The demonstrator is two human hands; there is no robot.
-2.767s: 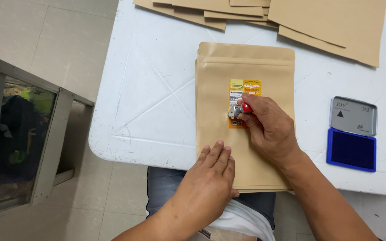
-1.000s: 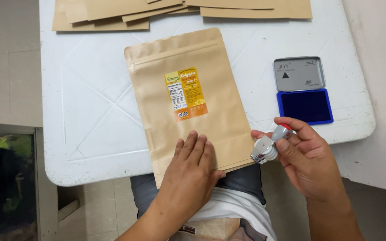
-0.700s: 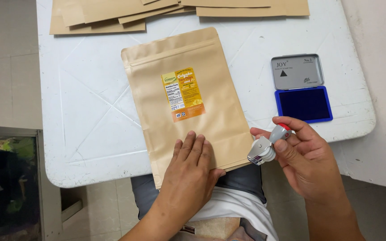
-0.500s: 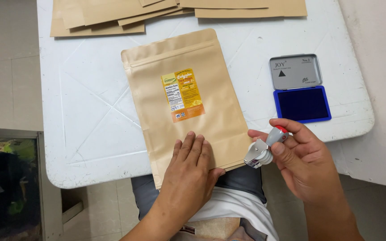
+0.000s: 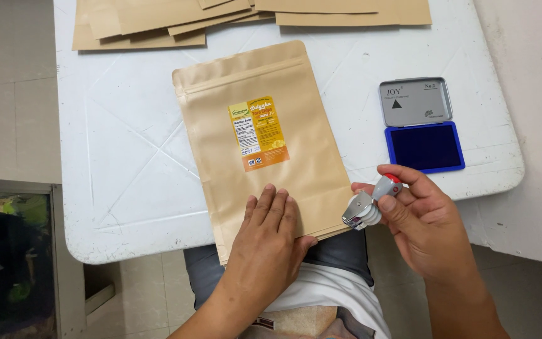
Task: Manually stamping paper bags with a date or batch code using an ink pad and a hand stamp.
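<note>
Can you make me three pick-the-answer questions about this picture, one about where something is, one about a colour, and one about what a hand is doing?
1. Where is the ink pad?
A. right of the brown pouch
B. on the pouch
C. on the floor

2. What colour is the ink pad?
A. green
B. blue
C. red

3. What is the left hand doing?
A. gripping the stamp
B. hanging in the air
C. lying flat on the pouch

Answers:
1 A, it sits open on the white table right of the pouch.
2 B, the pad is deep blue.
3 C, its palm presses the pouch; the right hand holds the stamp.
</note>
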